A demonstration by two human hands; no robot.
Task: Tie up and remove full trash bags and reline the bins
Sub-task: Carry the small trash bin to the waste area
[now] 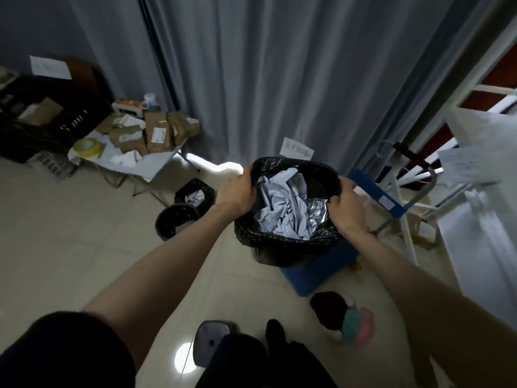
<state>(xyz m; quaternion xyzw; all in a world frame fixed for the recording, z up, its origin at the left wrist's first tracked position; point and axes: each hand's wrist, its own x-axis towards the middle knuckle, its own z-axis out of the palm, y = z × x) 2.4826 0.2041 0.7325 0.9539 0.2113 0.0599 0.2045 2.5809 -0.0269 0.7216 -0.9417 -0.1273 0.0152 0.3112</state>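
Pale tiled floor (84,219), grey curtain (279,79) far; black trash bag (279,242) at centre, full of crumpled grey wrappers (282,203), over a blue bin (316,270); gather your rim evenly before knotting; left hand (236,191) grips the left rim, fingers curled; right hand (345,204) pinches the right rim; two smaller bins (184,208) left.

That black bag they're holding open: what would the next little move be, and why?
Probably draw both sides of the rim together to close the black bag. The left hand and right hand each grip an opposite edge, and crumpled paper already fills it.
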